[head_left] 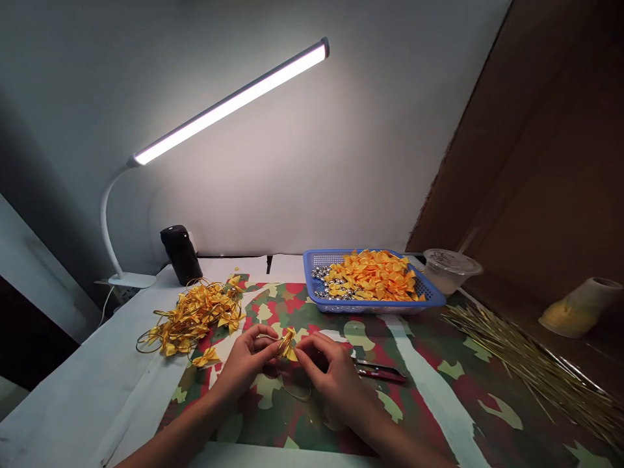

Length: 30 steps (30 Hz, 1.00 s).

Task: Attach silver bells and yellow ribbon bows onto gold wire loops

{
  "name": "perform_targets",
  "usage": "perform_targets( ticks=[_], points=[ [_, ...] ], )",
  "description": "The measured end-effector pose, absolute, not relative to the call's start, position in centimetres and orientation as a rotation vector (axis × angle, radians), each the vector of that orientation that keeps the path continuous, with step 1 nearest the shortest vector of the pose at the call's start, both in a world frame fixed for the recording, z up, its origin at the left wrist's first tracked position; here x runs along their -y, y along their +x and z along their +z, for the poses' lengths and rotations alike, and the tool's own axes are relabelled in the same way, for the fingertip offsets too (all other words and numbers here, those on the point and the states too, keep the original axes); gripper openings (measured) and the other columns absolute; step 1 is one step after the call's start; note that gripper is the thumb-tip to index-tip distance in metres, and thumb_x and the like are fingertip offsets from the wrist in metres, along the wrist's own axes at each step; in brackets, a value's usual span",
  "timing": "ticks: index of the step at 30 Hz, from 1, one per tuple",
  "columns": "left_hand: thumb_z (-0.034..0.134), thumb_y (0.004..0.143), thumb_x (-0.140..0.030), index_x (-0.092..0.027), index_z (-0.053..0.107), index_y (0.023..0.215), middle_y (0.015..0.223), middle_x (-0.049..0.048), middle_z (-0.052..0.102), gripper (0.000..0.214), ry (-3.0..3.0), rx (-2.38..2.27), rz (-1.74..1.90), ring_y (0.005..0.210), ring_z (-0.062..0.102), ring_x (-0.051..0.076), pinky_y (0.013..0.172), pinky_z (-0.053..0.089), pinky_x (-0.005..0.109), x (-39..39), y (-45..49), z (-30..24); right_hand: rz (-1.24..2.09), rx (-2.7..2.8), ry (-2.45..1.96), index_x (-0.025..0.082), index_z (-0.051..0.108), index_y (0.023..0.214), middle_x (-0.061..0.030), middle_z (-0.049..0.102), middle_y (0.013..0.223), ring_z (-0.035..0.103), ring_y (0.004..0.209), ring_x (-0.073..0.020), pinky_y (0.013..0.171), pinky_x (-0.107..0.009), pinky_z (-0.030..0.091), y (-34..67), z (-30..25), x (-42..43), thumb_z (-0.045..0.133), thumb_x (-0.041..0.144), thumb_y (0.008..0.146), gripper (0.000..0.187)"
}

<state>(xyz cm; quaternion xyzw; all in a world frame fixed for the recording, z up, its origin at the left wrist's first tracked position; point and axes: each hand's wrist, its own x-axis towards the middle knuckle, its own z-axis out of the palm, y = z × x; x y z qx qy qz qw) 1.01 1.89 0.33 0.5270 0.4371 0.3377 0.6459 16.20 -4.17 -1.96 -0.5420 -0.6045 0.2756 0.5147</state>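
My left hand [245, 361] and my right hand [330, 370] meet over the patterned mat [429, 390], both pinching a small yellow ribbon bow [287, 343] between fingertips. A thin gold wire loop hangs from the bow down to the mat below my hands. To the left lies a pile of finished yellow bows on gold wire [195, 315]. Behind my hands stands a blue basket [431, 296] with folded yellow ribbon pieces and silver beads.
Small red-handled snips [380, 372] lie just right of my right hand. A bundle of gold wires [531, 364] spreads at the right. A lidded plastic cup [451, 268], a black device [181, 255] and a white desk lamp [229, 104] stand at the back.
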Motion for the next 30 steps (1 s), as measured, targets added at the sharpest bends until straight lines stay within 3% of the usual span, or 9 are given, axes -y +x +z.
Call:
perform_targets(
  ticks=[15,30],
  points=[
    [0.087,0.047,-0.046,-0.017,0.050,0.068,0.048,-0.0082,0.055,0.052,1.177,-0.976,0.758,0.041,0.051,0.007,0.041,0.043,0.017,-2.06,0.90,0.20,0.676,1.453,-1.282,0.019,0.056,0.067,-0.0013,0.056,0.068,0.052,0.064,-0.0165,0.058,-0.026,0.038,16.12,-1.84,4.24,0.049,0.025,0.086,0.022],
    [0.088,0.046,-0.040,-0.021,0.031,0.061,0.045,-0.0118,0.046,0.062,1.088,-0.922,0.753,0.038,0.044,0.006,0.041,0.038,0.018,-2.10,0.97,0.22,0.716,1.481,-1.223,0.020,0.050,0.068,-0.0005,0.054,0.069,0.050,0.068,-0.0168,0.067,-0.028,0.038,16.31,-2.03,4.29,0.047,0.024,0.089,0.022]
  ],
)
